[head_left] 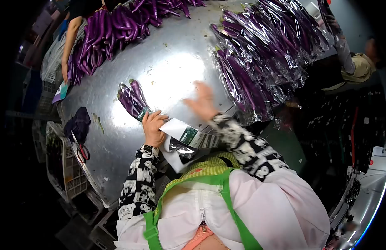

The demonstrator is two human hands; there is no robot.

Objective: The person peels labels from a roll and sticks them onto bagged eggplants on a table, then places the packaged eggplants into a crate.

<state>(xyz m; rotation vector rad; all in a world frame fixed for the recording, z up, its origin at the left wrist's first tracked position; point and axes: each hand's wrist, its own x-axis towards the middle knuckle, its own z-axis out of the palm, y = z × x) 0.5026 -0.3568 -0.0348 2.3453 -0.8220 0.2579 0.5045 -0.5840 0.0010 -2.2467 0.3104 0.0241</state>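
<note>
A clear bag of purple eggplants [133,99] lies on the metal table, its green printed label at the lower end. My left hand [153,128] is closed around that lower end. Close against my left wrist is a stack of printed packing bags [185,135], white and clear with green labels, in front of my apron. My right hand [202,102] is above the table to the right, blurred by motion, its fingers apart and nothing visible in them. It is between the held bag and a large pile of bagged eggplants [259,54].
Loose eggplants [114,29] are heaped along the far left edge, beside another person's arm [69,50]. Red-handled scissors [82,153] and a dark cloth [78,124] lie at the table's left edge. Another person [361,68] stands at the right beyond the bagged pile.
</note>
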